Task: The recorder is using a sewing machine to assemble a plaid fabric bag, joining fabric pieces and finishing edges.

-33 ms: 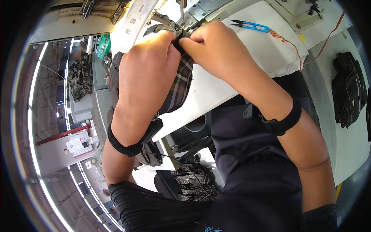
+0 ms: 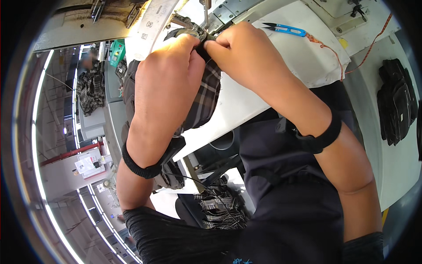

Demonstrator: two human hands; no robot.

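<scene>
A dark plaid cloth piece (image 2: 209, 99) lies beneath my hands at a sewing machine and hangs toward me over the white table edge. My left hand (image 2: 169, 77) is closed on the cloth, thumb and fingers pinching it just left of the machine's presser foot and needle area (image 2: 203, 33). Close by on the right, my right hand (image 2: 248, 53) pinches the dark edge of the same cloth. The fingertips nearly meet in front of the metal foot. Exactly what lies between them is partly hidden by the knuckles.
Blue thread snips (image 2: 285, 30) tied to an orange cord (image 2: 327, 47) lie right of my right hand on the white table cover (image 2: 303, 61). A stack of dark cloth pieces (image 2: 396, 103) sits far right. More plaid cloth (image 2: 222, 204) lies low, beside my lap.
My right hand and wrist have shifted very slightly upward in the picture. The cloth's hanging edge has moved a little. Both hands keep their pinch.
</scene>
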